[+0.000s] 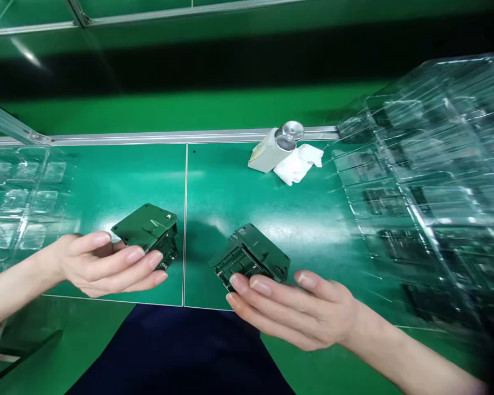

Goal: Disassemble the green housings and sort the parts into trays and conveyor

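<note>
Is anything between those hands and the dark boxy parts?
Nothing visible: the left hand holds the left part directly, and the right hand holds the right part. No object stands between the parts either; the white box sits farther back.

Held the bare left forearm [18,288] in from eight o'clock, the bare left hand [111,267] pointed toward three, fingers [117,270] curled in a grasp, thumb [93,242] on the twelve-o'clock side. Angled the bare right forearm [403,351] in from between four and five, the bare right hand [298,310] aimed between nine and ten, likewise grasping.
</note>
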`<state>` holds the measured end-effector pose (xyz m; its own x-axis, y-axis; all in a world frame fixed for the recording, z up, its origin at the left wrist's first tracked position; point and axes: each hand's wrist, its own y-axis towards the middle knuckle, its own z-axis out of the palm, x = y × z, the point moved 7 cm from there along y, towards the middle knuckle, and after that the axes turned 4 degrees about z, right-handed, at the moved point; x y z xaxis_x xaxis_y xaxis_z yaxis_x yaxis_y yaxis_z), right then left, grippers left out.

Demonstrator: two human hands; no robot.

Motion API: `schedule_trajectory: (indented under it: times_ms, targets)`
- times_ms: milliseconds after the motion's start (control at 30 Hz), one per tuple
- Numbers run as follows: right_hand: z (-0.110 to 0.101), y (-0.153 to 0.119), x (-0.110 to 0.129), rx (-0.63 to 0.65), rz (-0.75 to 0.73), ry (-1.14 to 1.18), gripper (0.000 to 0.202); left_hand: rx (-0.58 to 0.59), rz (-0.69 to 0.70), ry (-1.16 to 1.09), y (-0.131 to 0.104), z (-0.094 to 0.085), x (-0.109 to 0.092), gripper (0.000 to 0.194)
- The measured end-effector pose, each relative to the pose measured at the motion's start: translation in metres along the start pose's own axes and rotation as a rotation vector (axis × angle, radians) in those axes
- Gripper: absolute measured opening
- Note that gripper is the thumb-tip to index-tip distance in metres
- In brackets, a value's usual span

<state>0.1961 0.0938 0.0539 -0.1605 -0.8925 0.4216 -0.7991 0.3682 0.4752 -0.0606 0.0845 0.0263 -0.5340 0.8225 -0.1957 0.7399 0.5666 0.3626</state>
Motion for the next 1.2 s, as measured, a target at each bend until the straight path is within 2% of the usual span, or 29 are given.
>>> schedule_trajectory:
  times_ms: [167, 267, 367, 433, 467, 533, 600, 633, 700, 767, 800, 867, 967, 1100, 1200]
  targets:
    - [0.009, -0.002, -0.008, 0.256, 0.131, 0.161, 0.05, -0.099, -0.059, -0.006, -0.02, -0.002, 0.018, 0.028]
    - [0.01, -0.005, -0.001, 0.283, 0.017, 0.106, 0.054, -0.104, 0.02, 0.023, -0.015, -0.007, 0.013, 0.033]
    - [0.008, -0.011, 0.003, 0.224, -0.089, -0.028, 0.048, -0.014, 0.297, 0.112, 0.004, -0.008, -0.013, 0.047]
    - [0.006, -0.014, -0.002, 0.081, -0.066, -0.153, 0.043, -0.061, 0.411, 0.243, 0.016, -0.01, -0.029, 0.049]
    - [0.005, -0.015, -0.006, -0.027, -0.025, -0.207, 0.042, -0.127, 0.402, 0.313, 0.022, -0.011, -0.033, 0.047]
    - [0.003, -0.017, -0.019, -0.272, 0.129, -0.223, 0.044, -0.282, 0.228, 0.361, 0.03, -0.013, -0.033, 0.05]
    - [0.007, -0.018, -0.041, -0.486, 0.384, 0.003, 0.044, -0.41, -0.122, 0.168, 0.033, -0.011, -0.017, 0.059]
    - [0.015, -0.019, -0.055, -0.571, 0.53, 0.231, 0.04, -0.47, -0.32, -0.03, 0.031, -0.007, -0.005, 0.059]
    - [0.042, -0.018, -0.078, -0.735, 0.781, 0.832, 0.03, -0.619, -0.697, -0.57, 0.026, 0.013, 0.012, 0.048]
    - [0.072, -0.013, -0.086, -0.932, 0.904, 1.453, 0.028, -0.797, -0.983, -1.15, 0.026, 0.041, 0.013, 0.045]
    - [0.084, -0.008, -0.085, -1.026, 0.924, 1.707, 0.029, -0.893, -1.071, -1.397, 0.029, 0.052, 0.008, 0.047]
    - [0.098, 0.001, -0.08, -1.14, 0.929, 2.055, 0.027, -1.064, -1.138, -1.75, 0.04, 0.066, -0.004, 0.045]
    - [0.103, 0.009, -0.071, -1.128, 0.923, 2.236, 0.026, -1.206, -1.07, -1.99, 0.054, 0.072, -0.015, 0.041]
    - [0.095, 0.005, -0.073, -1.148, 0.905, 2.111, 0.022, -1.212, -1.05, -2.023, 0.059, 0.074, -0.016, 0.044]
    - [0.084, -0.004, -0.081, -1.116, 0.871, 1.85, 0.025, -1.142, -1.08, -1.892, 0.052, 0.075, -0.01, 0.048]
